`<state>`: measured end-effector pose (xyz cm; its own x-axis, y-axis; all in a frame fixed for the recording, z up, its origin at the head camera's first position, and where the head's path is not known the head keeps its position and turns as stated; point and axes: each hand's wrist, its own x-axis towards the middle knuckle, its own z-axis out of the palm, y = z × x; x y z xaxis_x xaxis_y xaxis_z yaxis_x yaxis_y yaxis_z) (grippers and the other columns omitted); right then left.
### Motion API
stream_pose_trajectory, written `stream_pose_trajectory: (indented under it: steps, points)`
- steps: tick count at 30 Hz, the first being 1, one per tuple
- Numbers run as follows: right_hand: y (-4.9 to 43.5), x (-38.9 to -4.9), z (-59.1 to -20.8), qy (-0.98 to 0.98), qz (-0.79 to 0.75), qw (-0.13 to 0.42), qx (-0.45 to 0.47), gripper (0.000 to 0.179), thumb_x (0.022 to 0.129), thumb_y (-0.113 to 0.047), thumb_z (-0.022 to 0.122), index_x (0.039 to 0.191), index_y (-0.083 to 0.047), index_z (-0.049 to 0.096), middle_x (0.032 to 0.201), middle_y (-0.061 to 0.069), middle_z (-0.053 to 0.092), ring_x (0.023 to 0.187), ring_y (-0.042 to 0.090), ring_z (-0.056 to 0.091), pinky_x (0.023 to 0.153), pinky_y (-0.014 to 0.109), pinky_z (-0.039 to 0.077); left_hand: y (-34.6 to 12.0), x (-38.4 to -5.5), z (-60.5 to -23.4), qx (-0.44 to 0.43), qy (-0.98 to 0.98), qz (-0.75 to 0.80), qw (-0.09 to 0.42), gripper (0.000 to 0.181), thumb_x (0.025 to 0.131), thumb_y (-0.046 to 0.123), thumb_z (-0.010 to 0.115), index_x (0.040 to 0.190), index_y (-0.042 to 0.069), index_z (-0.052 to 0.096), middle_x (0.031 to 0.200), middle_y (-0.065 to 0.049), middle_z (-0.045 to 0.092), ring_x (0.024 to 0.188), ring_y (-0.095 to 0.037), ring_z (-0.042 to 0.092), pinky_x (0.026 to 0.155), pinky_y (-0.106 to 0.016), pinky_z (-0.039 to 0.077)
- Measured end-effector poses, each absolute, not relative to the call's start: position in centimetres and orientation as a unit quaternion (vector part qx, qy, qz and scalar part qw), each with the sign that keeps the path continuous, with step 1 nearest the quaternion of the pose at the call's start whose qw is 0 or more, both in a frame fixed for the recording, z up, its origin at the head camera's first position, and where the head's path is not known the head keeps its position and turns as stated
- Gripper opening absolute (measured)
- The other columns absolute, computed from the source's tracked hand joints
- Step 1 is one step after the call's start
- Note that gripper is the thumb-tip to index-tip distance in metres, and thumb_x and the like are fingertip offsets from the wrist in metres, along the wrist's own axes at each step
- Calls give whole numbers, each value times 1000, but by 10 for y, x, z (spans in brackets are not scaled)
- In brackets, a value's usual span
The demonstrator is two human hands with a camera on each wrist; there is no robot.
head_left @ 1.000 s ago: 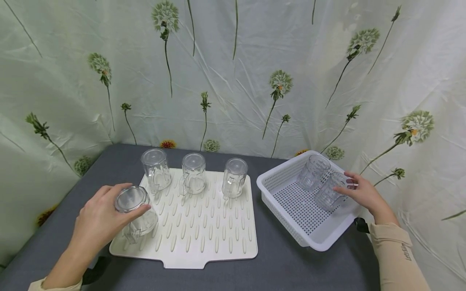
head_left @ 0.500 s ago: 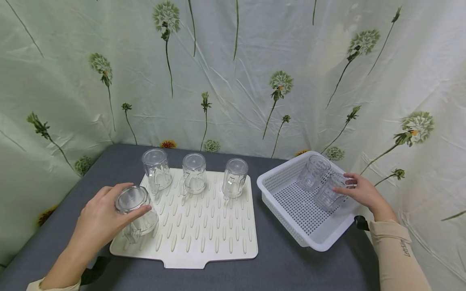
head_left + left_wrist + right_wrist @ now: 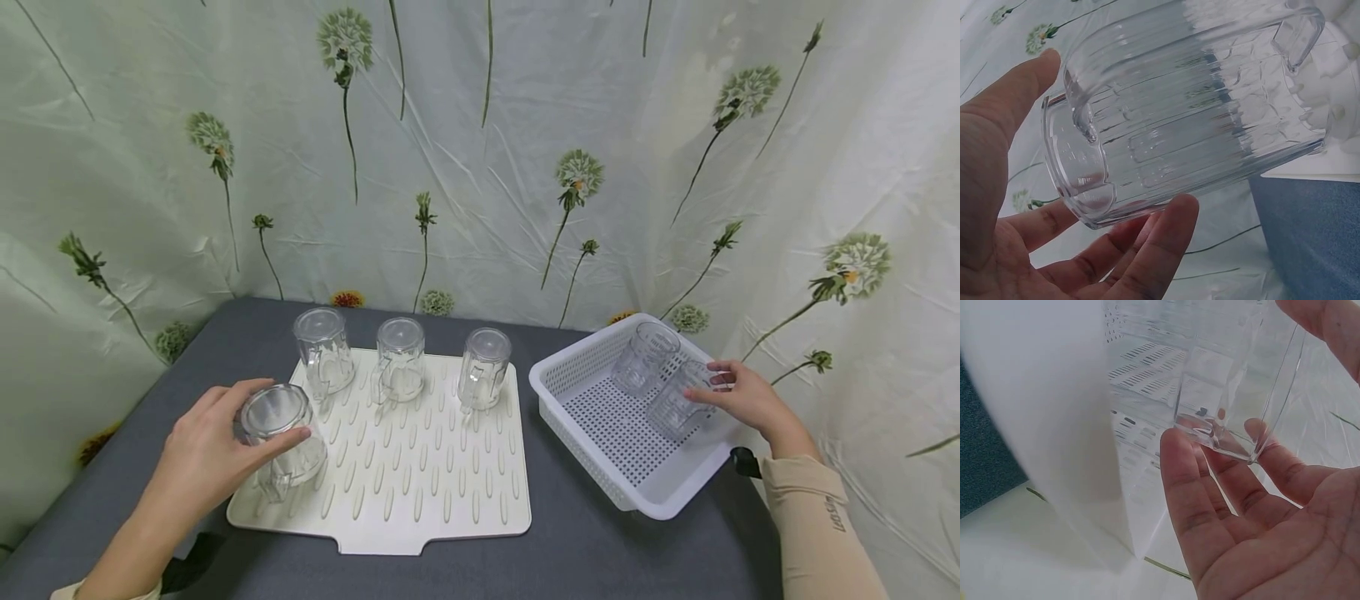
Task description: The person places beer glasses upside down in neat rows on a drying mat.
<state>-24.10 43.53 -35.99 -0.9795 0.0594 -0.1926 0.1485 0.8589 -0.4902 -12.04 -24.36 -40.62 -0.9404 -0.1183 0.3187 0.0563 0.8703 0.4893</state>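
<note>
Near the front left of the white ribbed mat, my left hand curls round the base of an upside-down clear glass mug. The mug's handle faces up in the left wrist view, and the thumb tip lies beside its base. Over at the basket, my right hand holds the base end of a tilted clear glass mug. Its fingers cup that base in the right wrist view, with the thumb along the upper side, partly cut off.
Three more upside-down glass mugs stand in a row at the mat's back edge. Another clear glass leans inside the white basket. A floral curtain hangs behind the grey table.
The left mug's base has shifted slightly to the right within my left hand and the mug stands straighter. My right hand and its mug have barely moved.
</note>
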Motion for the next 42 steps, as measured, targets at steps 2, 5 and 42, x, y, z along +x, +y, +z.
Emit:
stream_pose_trajectory:
  steps: [2,5,42]
  points:
    - [436,-241,-360,961,-258,83,53,100,98,-50,74,156,17,28,149,45,41,132,60,48,105,72,47,-244,-120,-406,13,-950,-253,183,84,75,57,95,137,9,66,123,-28,65,96,-40,63,70,-56,51]
    - [437,-239,-361,963,-253,76,54,99,98,-50,75,155,17,30,148,45,43,130,59,49,104,70,49,-244,-119,-406,8,-946,-255,202,81,74,55,96,134,9,69,117,-23,67,83,-27,61,65,-42,48]
    - [437,-223,-368,955,-282,56,70,100,98,-54,75,156,15,31,147,44,45,129,57,52,101,65,54,-240,-110,-393,6,-935,-262,237,72,71,41,101,128,9,72,113,-18,63,80,-32,73,57,-30,60]
